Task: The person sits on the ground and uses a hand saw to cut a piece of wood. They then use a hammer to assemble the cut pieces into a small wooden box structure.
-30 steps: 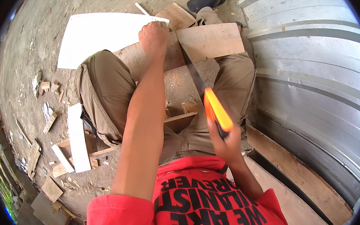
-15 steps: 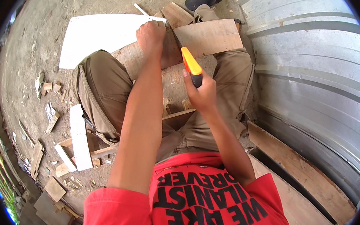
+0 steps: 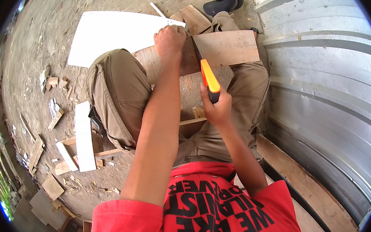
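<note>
Curled over the wooden plank's [image 3: 189,62] far edge, the left hand [image 3: 170,41] seemingly steadies it across the knees [image 3: 114,64] against the handsaw [image 3: 210,76], its handle wrapped by the right hand [image 3: 218,109].

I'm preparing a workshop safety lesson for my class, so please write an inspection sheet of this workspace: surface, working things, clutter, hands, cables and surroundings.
Surface: rough ground, littered with small debris.
Working things: wooden board near the knees; saw with an orange-and-black handle, its blade against the board.
Clutter: wood scraps at left; large white panel at upper left.
Hands: left hand on the board, fingers mostly hidden; right hand gripping the saw.
Cables: nothing seen.
Surroundings: ridged metal wall at right, long plank beside it.
</note>
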